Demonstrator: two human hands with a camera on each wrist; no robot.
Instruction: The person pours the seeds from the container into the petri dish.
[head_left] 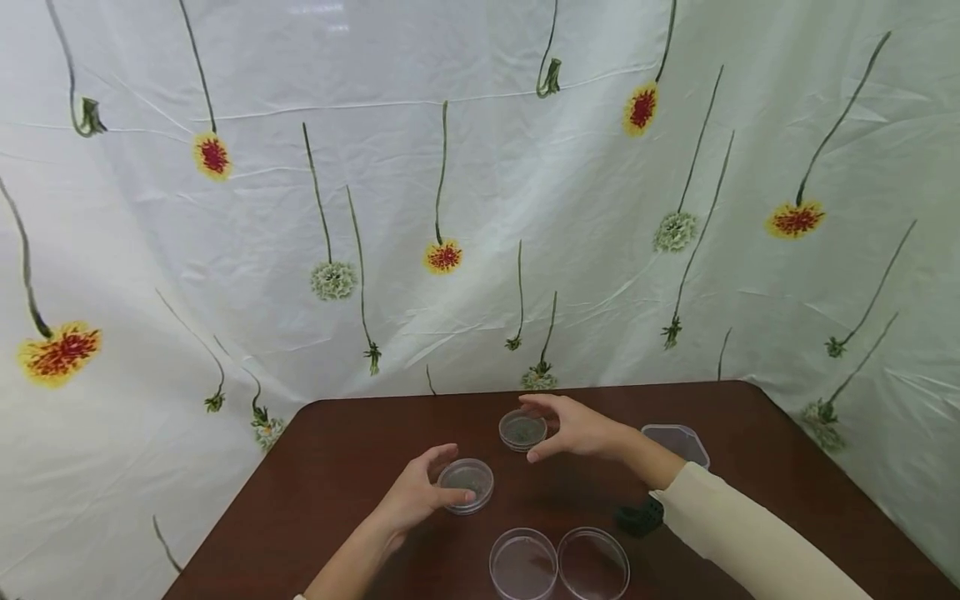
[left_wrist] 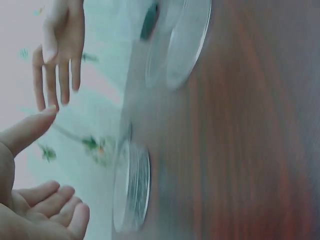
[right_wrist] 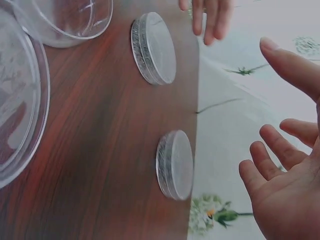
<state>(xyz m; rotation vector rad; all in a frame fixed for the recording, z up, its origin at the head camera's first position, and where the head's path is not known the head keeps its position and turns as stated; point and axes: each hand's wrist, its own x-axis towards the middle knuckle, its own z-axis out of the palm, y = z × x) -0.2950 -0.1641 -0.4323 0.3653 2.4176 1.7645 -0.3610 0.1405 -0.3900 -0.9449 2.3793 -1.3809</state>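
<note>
Two lidded petri dishes with something greyish inside stand on the table. My left hand (head_left: 417,493) hovers by the nearer petri dish (head_left: 467,487), thumb and fingers spread on either side of it. In the left wrist view a gap shows between that hand (left_wrist: 42,200) and the dish (left_wrist: 134,187). Beside the farther petri dish (head_left: 522,430), my right hand (head_left: 573,429) is held with thumb and fingers apart. The right wrist view shows the right hand (right_wrist: 287,170) clear of both dishes, with nothing in it.
Two clear round dishes, the left dish (head_left: 523,531) and the right dish (head_left: 594,531), lie side by side near the front. A clear plastic container (head_left: 678,442) and a dark object (head_left: 639,517) are by the right arm. A flowered curtain (head_left: 480,192) hangs behind the brown table (head_left: 352,450).
</note>
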